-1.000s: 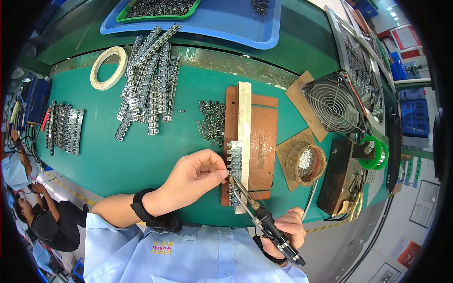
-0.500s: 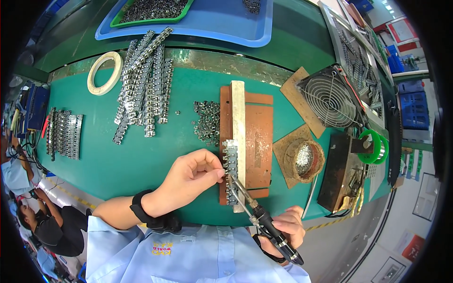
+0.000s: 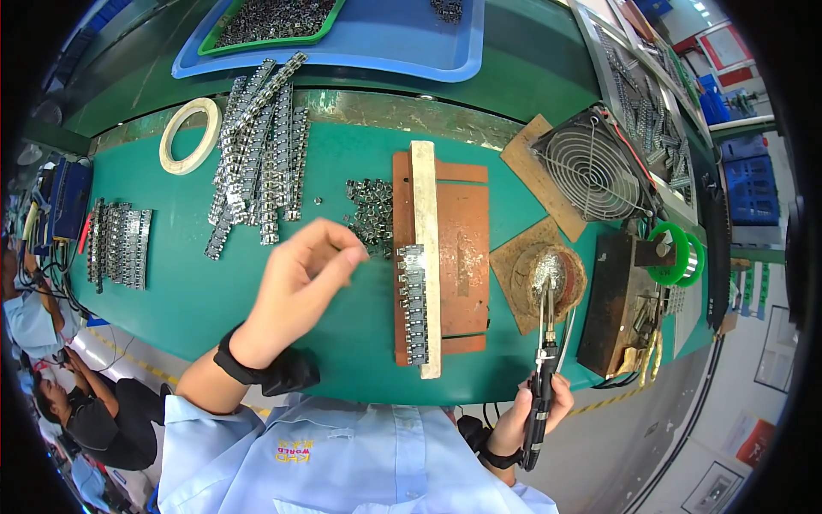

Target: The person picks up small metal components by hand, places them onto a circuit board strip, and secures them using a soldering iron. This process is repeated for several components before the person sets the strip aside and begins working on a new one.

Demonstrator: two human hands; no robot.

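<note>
My left hand [image 3: 301, 278] hovers over the green mat beside a pile of small metal parts [image 3: 370, 207]. Its thumb and forefinger are pinched together; anything between them is too small and blurred to make out. In my right hand [image 3: 512, 424] is a black-handled soldering iron [image 3: 541, 385], its tip in the silvery contents of a round brown pot [image 3: 575, 295]. Between the hands, a row of small circuit boards [image 3: 413, 308] lies along a pale straight bar [image 3: 425, 197] on a reddish-brown board [image 3: 467, 248]. Neither hand touches that row.
Stacked circuit strips [image 3: 265, 154] and a tape roll [image 3: 166, 141] lie at the far left, more strips [image 3: 120, 244] nearer. At right stand a fan [image 3: 592, 167], a dark metal box [image 3: 604, 300] and a green solder spool [image 3: 676, 255]. A blue tray [image 3: 411, 60] sits behind.
My left hand has left the board row and moved left and away toward the loose parts. My right hand has swung the soldering iron right, from the boards into the pot.
</note>
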